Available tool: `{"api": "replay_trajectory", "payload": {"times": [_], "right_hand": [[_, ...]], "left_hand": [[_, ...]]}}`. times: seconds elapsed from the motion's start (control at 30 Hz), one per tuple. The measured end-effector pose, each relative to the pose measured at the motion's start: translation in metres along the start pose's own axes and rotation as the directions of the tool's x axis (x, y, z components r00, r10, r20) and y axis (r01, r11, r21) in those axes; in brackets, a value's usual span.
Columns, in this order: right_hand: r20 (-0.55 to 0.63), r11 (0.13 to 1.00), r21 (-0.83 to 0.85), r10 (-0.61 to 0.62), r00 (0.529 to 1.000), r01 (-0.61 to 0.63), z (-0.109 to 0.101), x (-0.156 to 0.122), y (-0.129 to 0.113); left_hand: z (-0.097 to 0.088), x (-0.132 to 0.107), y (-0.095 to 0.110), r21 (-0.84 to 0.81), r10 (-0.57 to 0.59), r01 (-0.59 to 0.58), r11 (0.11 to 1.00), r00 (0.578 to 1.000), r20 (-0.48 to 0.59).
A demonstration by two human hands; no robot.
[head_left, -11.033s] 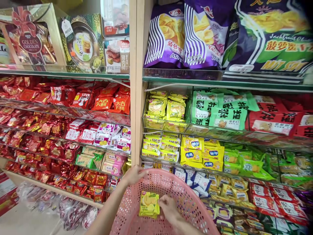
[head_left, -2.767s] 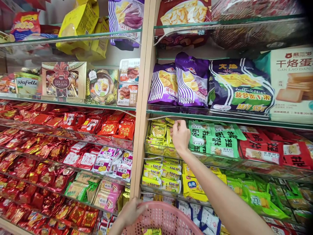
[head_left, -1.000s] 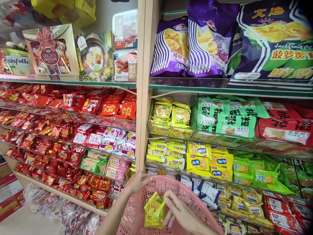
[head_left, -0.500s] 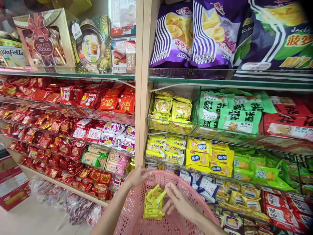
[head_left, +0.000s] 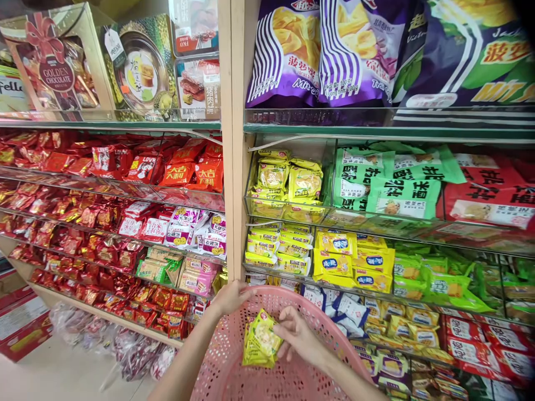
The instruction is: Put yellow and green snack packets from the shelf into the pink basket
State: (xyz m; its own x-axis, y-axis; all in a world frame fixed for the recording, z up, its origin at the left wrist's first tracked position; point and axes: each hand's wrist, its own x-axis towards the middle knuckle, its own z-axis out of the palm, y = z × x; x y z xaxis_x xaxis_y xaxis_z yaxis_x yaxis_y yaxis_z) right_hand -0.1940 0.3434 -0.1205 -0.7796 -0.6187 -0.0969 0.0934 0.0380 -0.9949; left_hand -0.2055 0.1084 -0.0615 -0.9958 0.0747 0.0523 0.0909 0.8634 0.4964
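A pink perforated plastic basket [head_left: 309, 303] is below me in front of the shelves. My left hand [head_left: 229, 298] is closed over its rim at the upper left. Inside the basket, yellow snack packets [head_left: 262, 338] lie in a small stack, the top one showing its printed front. My right hand [head_left: 297, 337] reaches into the basket from the right, thumb and fingers closed at the right edge of the top packet. The other fingers are curled, and the exact contact is partly hidden. Similar yellow packets [head_left: 306, 182] sit in a clear shelf bin above.
A wooden post [head_left: 235, 167] divides the shelves. Red-wrapped sweets [head_left: 94, 214] fill the left tiers. To the right are green packets [head_left: 405, 197], yellow packs [head_left: 333, 263] and large purple chip bags [head_left: 288, 55]. Plastic-wrapped bundles [head_left: 137, 351] lie on the floor at lower left.
The top packet in my right hand has turned so its printed front shows over the stack. My right fingers have drawn closer together. The view has shifted slightly; my left hand stays on the rim.
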Motion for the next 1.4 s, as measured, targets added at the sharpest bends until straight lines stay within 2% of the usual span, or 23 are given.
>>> {"api": "replay_trajectory", "payload": {"times": [0.17, 0.3, 0.43, 0.6, 0.93, 1.0, 1.1, 1.2, 1.3, 1.4], "right_hand": [[-0.015, 1.0, 0.016, -0.017, 1.0, 0.017, -0.004, 0.005, 0.014], [0.008, 0.998, -0.066, 0.016, 1.0, -0.015, -0.006, 0.007, -0.002], [0.082, 0.971, -0.24, 0.026, 0.996, -0.005, -0.006, 0.015, -0.022], [0.084, 0.924, -0.38, -0.014, 0.996, 0.045, -0.005, 0.027, -0.03], [0.043, 0.739, -0.647, -0.207, 0.977, 0.185, -0.005, 0.02, -0.048], [0.034, 0.691, -0.691, -0.265, 0.964, 0.214, 0.001, 0.011, -0.055], [0.09, 0.554, -0.785, -0.341, 0.936, 0.278, 0.02, -0.008, -0.06], [0.214, 0.446, -0.838, -0.265, 0.94, 0.316, 0.045, -0.025, -0.05], [0.294, 0.433, -0.85, -0.08, 0.953, 0.298, 0.06, -0.03, -0.032], [0.274, 0.434, -0.867, 0.006, 0.962, 0.244, 0.059, -0.026, -0.024]], "left_hand": [[-0.001, 0.0, 0.001, -0.006, -0.001, 0.002, 1.0, 1.0, 0.004], [-0.002, 0.0, 0.002, -0.024, 0.004, -0.004, 1.0, 1.0, 0.008], [-0.001, 0.0, 0.002, -0.045, 0.021, -0.02, 0.999, 1.0, 0.01], [0.001, 0.0, 0.001, -0.061, 0.029, -0.029, 0.998, 1.0, 0.006], [0.002, 0.001, -0.001, -0.073, 0.034, -0.034, 0.997, 0.999, 0.002], [0.002, 0.001, 0.0, -0.072, 0.033, -0.032, 0.997, 0.999, 0.003], [0.001, 0.001, 0.0, -0.073, 0.032, -0.032, 0.997, 0.999, 0.005], [0.001, 0.001, 0.0, -0.068, 0.03, -0.029, 0.997, 1.0, 0.009], [0.002, 0.001, 0.0, -0.062, 0.029, -0.028, 0.998, 1.0, 0.006], [0.002, 0.001, -0.001, -0.061, 0.029, -0.029, 0.998, 1.0, 0.004]]}}
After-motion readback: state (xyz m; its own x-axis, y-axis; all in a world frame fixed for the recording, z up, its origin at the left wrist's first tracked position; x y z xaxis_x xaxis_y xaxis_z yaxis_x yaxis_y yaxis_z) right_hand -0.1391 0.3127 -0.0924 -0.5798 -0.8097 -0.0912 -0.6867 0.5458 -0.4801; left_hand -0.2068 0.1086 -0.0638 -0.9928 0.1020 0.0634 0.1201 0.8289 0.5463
